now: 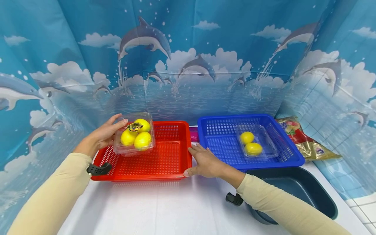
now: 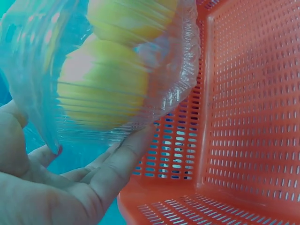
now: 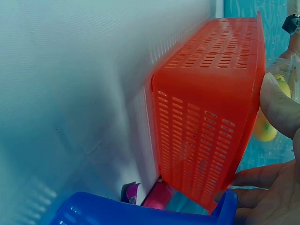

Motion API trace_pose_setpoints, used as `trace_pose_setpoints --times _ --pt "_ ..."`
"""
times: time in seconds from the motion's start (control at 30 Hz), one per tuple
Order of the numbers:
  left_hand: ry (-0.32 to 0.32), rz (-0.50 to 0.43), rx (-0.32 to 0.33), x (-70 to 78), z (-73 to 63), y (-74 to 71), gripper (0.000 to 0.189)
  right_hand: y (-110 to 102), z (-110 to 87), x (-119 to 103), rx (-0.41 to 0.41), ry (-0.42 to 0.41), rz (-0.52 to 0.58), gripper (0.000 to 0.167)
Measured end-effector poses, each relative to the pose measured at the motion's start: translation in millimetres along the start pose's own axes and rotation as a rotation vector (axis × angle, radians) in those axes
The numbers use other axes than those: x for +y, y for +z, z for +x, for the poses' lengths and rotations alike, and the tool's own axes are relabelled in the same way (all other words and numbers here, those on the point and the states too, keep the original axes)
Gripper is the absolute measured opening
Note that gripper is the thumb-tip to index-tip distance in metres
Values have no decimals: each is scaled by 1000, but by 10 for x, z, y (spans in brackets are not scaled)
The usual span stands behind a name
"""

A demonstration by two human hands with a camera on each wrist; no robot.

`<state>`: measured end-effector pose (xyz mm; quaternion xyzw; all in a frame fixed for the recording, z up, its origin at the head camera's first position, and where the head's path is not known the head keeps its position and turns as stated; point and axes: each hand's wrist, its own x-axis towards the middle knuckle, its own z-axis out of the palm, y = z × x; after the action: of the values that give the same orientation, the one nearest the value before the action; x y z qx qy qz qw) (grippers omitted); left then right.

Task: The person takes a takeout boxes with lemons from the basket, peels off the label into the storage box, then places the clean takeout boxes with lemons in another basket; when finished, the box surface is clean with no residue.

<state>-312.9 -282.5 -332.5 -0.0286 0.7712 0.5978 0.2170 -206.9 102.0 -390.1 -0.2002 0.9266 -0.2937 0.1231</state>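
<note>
My left hand (image 1: 102,135) holds a clear plastic box (image 1: 119,148) over the left end of the red basket (image 1: 167,160). Inside the box are three lemons (image 1: 143,140), with a dark label on the lid. The left wrist view shows the fingers (image 2: 123,161) under the ribbed side of the box. My right hand (image 1: 207,162) touches the red basket's right end, fingers spread. In the right wrist view its thumb (image 3: 276,105) lies on the rim and the other fingers reach along the end wall, close to the blue basket's rim (image 3: 228,206).
The blue basket (image 1: 218,148) stands to the right, with another clear box (image 1: 265,142) and two lemons (image 1: 253,149) in it. A dark basin (image 1: 305,182) sits in front, partly behind my right sleeve. Beyond lies a red and gold bag (image 1: 305,140). A pink package (image 1: 194,134) shows between the baskets.
</note>
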Motion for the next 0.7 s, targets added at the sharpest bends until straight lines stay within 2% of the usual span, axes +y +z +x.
trace_pose_setpoints --times 0.47,0.7 --pt "30 16 9 87 -184 98 92 -2 0 -3 -2 3 7 100" --pt "44 17 -1 105 -297 216 95 -4 3 -5 1 -4 12 99"
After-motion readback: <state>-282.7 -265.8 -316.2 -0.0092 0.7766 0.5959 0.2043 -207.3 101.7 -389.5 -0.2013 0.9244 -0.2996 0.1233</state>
